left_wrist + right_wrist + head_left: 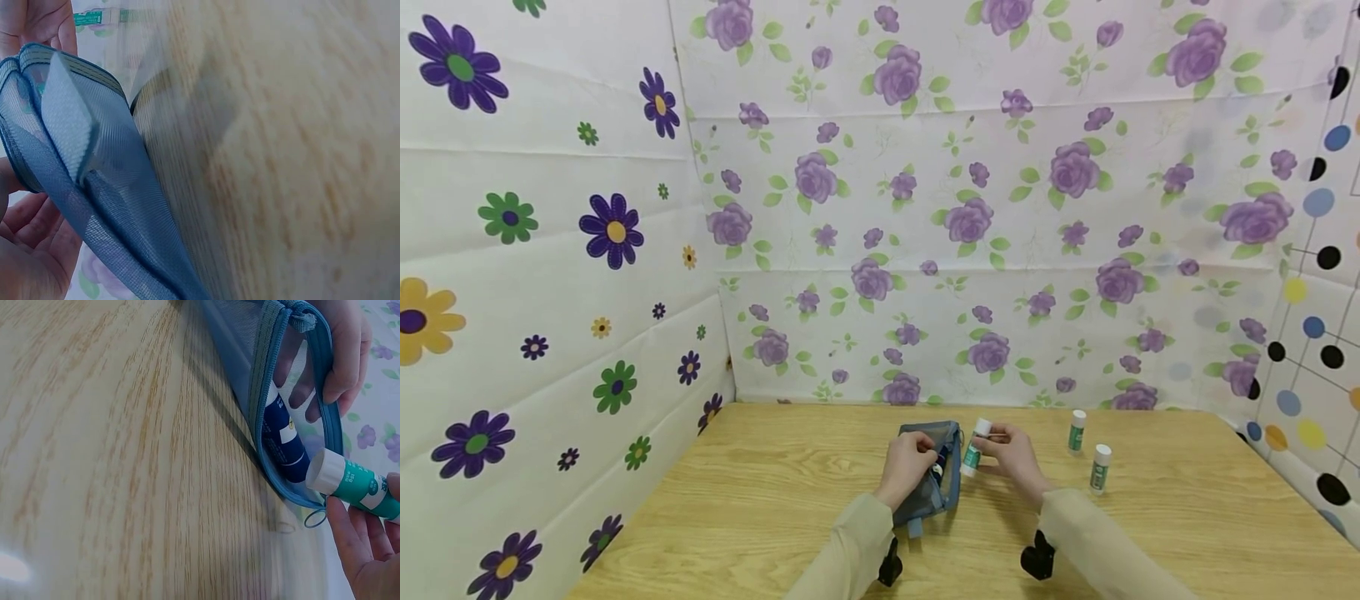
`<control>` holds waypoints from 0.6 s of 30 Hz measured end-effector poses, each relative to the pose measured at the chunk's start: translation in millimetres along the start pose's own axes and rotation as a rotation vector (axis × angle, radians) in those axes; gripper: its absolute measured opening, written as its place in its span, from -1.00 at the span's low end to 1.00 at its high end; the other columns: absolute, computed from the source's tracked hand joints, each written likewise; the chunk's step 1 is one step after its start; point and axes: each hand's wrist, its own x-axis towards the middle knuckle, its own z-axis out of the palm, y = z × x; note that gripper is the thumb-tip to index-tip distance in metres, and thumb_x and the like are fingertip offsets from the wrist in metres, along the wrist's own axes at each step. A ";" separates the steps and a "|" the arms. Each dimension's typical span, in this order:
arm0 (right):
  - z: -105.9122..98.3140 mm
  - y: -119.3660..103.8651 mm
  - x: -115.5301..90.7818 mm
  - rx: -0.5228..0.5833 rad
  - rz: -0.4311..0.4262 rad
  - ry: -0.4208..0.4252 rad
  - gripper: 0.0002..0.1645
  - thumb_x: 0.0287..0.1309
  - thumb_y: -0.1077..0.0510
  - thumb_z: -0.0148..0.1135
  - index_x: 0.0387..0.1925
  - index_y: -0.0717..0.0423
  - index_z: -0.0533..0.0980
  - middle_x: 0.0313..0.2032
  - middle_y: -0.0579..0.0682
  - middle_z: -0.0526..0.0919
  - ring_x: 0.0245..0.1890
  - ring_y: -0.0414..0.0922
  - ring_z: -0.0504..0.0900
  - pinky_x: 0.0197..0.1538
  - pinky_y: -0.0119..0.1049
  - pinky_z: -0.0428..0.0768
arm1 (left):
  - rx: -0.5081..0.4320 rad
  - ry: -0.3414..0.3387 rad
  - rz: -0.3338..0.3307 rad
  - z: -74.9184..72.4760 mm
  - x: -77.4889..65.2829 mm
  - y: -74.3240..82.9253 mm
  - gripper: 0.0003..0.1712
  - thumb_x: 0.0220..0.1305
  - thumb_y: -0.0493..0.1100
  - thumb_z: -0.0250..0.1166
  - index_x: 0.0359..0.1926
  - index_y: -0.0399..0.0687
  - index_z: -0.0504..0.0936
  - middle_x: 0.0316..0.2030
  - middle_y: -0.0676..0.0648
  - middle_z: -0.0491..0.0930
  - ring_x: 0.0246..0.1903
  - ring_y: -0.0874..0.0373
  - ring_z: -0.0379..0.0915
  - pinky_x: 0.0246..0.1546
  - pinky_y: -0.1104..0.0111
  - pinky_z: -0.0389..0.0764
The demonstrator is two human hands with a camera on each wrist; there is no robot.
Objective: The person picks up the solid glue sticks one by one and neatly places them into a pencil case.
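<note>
A blue mesh zipper pouch (922, 505) lies on the table with its mouth spread. My left hand (904, 468) grips its rim, the thumb outside and fingers inside the opening. Within the pouch is a dark blue tube (284, 437) that looks like a glue stick. My right hand (1019, 463) pinches a green glue stick (972, 457) with a white cap. In the right wrist view, the capped end of this glue stick is right by the zipper edge, outside the mouth. The left wrist view shows the pouch's fabric tab (67, 119).
Two more green, white-capped glue sticks, one farther back (1077, 433) and one nearer (1100, 469), stand upright on the wooden table (760, 500) to the right. Flower-patterned sheets (850, 333) hang behind and at the left; a dotted sheet (1311, 375) hangs at the right.
</note>
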 end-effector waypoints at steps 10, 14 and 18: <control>-10.3 36.4 24.7 -0.005 0.001 -0.113 -0.40 0.01 0.16 0.31 0.00 0.42 0.30 -0.17 0.28 0.40 -0.25 0.10 0.52 -0.27 -0.04 0.53 | -0.006 -0.002 -0.009 -0.2 -1.5 0.8 -0.86 0.09 -0.38 0.19 -0.30 -0.33 0.61 -0.53 0.05 0.48 -0.55 0.24 0.38 -0.56 0.38 0.42; 2.5 10.9 3.9 -0.025 0.028 -0.081 -0.49 0.08 0.27 0.22 0.00 0.49 0.29 -0.19 0.31 0.39 -0.22 0.18 0.49 -0.25 0.01 0.51 | 0.003 -0.002 -0.008 0.1 -0.1 0.7 -0.86 0.09 -0.38 0.19 -0.30 -0.32 0.61 -0.53 0.06 0.48 -0.55 0.24 0.38 -0.56 0.38 0.42; 9.0 0.4 -3.5 -0.043 0.060 -0.060 -0.56 0.10 0.31 0.19 -0.02 0.47 0.32 -0.20 0.27 0.42 -0.21 0.20 0.49 -0.23 0.02 0.50 | 0.004 -0.003 0.001 -0.1 1.0 0.0 -0.86 0.08 -0.38 0.19 -0.30 -0.32 0.61 -0.53 0.05 0.48 -0.54 0.23 0.39 -0.55 0.37 0.42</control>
